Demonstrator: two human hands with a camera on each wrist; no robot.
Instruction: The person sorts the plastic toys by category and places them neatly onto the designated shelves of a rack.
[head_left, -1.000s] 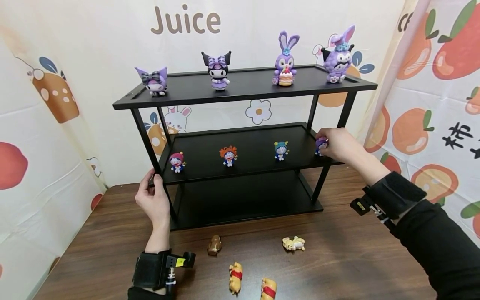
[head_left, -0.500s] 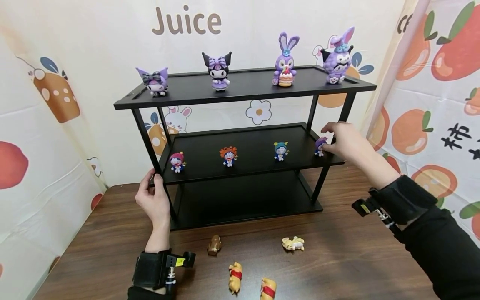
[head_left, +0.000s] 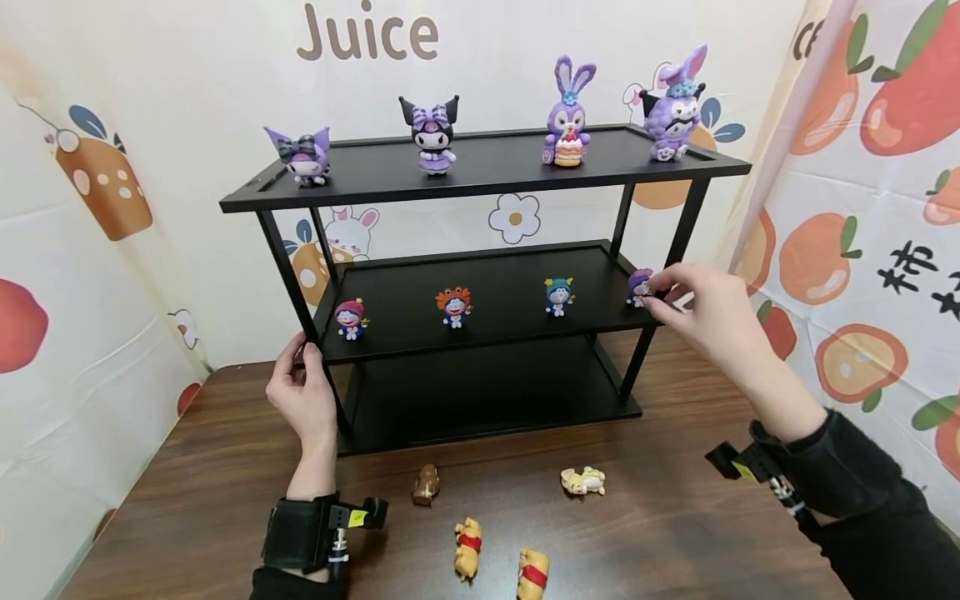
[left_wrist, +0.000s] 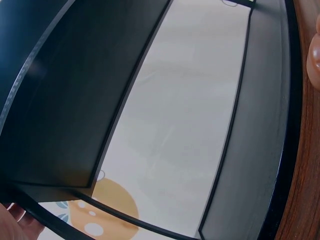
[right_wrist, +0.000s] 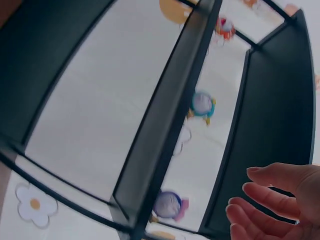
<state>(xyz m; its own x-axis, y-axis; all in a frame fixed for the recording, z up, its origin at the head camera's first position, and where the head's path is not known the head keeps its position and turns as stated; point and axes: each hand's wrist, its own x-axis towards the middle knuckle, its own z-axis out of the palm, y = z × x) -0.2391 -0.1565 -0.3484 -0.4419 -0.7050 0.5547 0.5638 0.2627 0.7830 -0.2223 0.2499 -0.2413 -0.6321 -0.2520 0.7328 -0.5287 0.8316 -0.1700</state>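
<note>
In the head view, a black three-tier display shelf [head_left: 480, 342] stands on the table. My left hand [head_left: 306, 404] grips its left side at the middle tier, thumb in front of the post. My right hand [head_left: 712, 321] is at the right end of that tier, fingertips close beside a small blue cat figurine in a purple hat [head_left: 638, 287]. In the right wrist view, the fingers [right_wrist: 272, 197] are loosely spread with nothing between them, apart from that figurine. Along the same tier stand blue cat figurines in a pink hat [head_left: 350, 319], an orange crab hat [head_left: 453, 307] and a teal hat [head_left: 558, 297].
Several purple figurines, including a rabbit with a cake [head_left: 566, 125], stand on the top tier. On the wooden table [head_left: 660, 500] in front lie a brown figurine [head_left: 425, 485], a pale yellow one [head_left: 582, 481] and two yellow bears in red [head_left: 468, 550]. Printed cloth hangs behind.
My right hand has let go of the purple-hatted figurine and drawn slightly right and down. The left hand keeps its grip on the shelf. The head view has shifted a little.
</note>
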